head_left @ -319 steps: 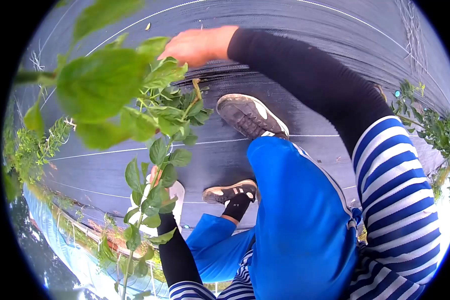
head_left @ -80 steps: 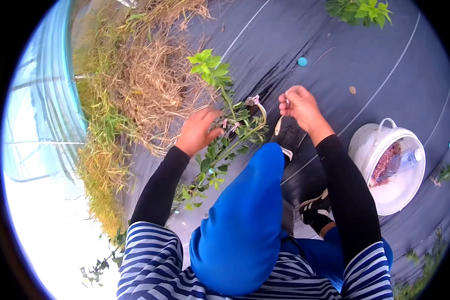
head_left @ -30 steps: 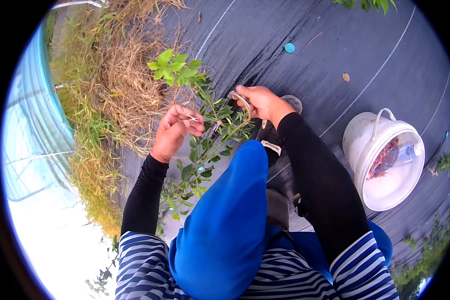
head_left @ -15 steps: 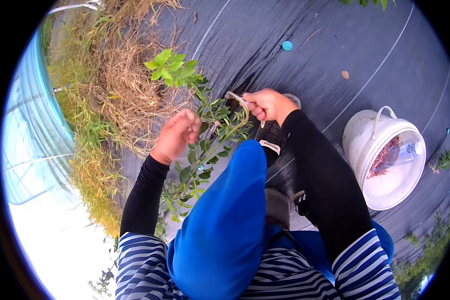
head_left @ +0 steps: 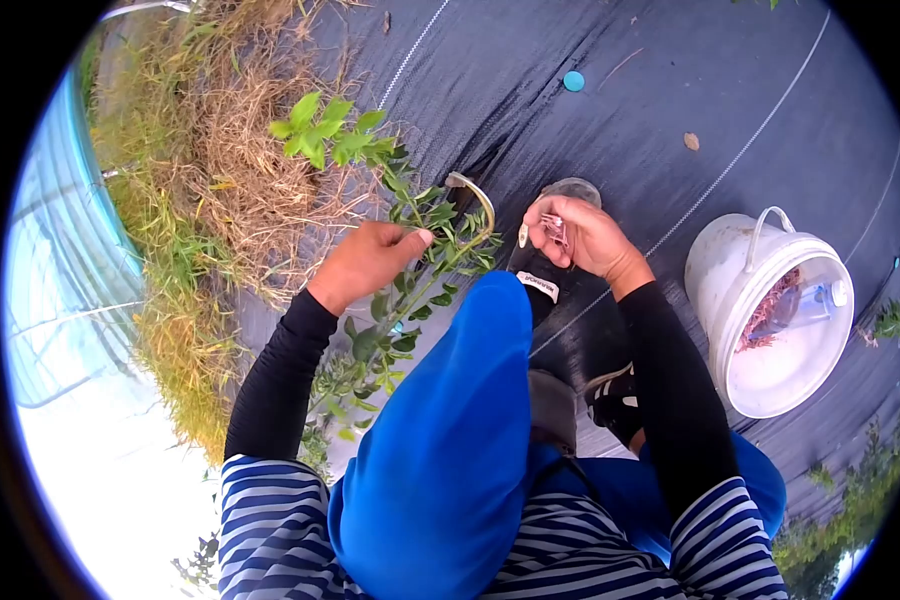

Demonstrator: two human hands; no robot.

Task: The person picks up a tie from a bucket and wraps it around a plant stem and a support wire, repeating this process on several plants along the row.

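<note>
A leafy green plant stem [head_left: 410, 215] leans across black ground cloth in front of my raised blue-trousered knee [head_left: 470, 400]. My left hand [head_left: 365, 260] grips the stem among its leaves. A curved tan hook or wire [head_left: 475, 195] arches over the stem near its base. My right hand [head_left: 575, 235] is just right of the plant, fingers pinched on a few small pinkish ties or clips. My dark shoe [head_left: 535, 280] sits below that hand.
A white bucket [head_left: 715, 280] with reddish ties and a plastic bottle stands at the right. Dry and green grass [head_left: 220, 170] borders the cloth on the left. A blue cap [head_left: 573, 81] and a round lid [head_left: 570, 187] lie on the black cloth [head_left: 670, 100].
My right hand has let go of the curved hook and moved right, now pinching small ties. My left hand has opened from a fist and taken hold of the stem.
</note>
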